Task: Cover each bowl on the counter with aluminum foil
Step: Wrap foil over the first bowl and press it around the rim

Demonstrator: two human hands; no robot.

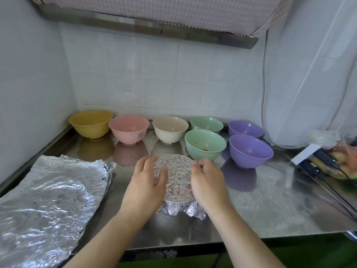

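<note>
A foil-covered bowl (176, 178) stands in the middle of the steel counter (270, 206), its foil crinkled over the top and hanging at the rim. My left hand (147, 180) curls round its left side, thumb lying on the foil top. My right hand (207, 180) cups its right side. Uncovered bowls stand behind: yellow (90, 123), pink (128, 128), cream (170, 128), two green (205, 144) (206, 123), two purple (251, 150) (245, 129). Loose foil sheets (48, 206) lie stacked at the left.
Tiled walls close the left and back. At the right edge lie black cabled devices (316, 163) and a bag of food (340, 161). A white cable (263, 93) hangs down the right wall. A range hood (146, 26) juts out overhead.
</note>
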